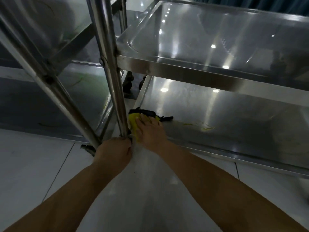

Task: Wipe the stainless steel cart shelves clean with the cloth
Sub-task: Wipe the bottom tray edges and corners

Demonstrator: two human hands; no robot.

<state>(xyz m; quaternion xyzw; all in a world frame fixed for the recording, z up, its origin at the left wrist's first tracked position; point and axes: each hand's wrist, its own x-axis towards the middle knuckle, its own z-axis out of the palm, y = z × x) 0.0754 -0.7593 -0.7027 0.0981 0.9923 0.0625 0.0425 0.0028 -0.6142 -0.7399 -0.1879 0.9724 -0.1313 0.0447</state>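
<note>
Pale glossy floor tiles (pixel 33 164) run under two stainless steel carts in a dim room. At the foot of the nearer cart's round polished steel corner post (pixel 113 81), the left hand (pixel 115 151) grips with its fingers curled round the base of the post. Just right of the post, the right hand (pixel 150 129) lies flat, fingers straight and together, pressing down on a yellow cloth with a black border (pixel 133 120). The cloth sits in the corner of the flat stainless steel bottom shelf (pixel 217 111) nearest the post, close against the post, with its black edge showing beyond the fingertips. Farther right of the post on the same shelf, a few yellowish smears (pixel 207 128) mark the metal, well apart from the cloth. Higher up the post, the rimmed stainless steel upper shelf (pixel 200 39) is fixed to it and shines with spots of reflected light. Behind the post, two dark caster wheels (pixel 127 83) show between the carts. Left of the post stands the second steel cart (pixel 80 97), its slanted tube (pixel 65 104) crossing in front of shelves that carry faint greenish streaks (pixel 78 81). Far to the upper right of the post hangs a dark teal curtain (pixel 284 4).
</note>
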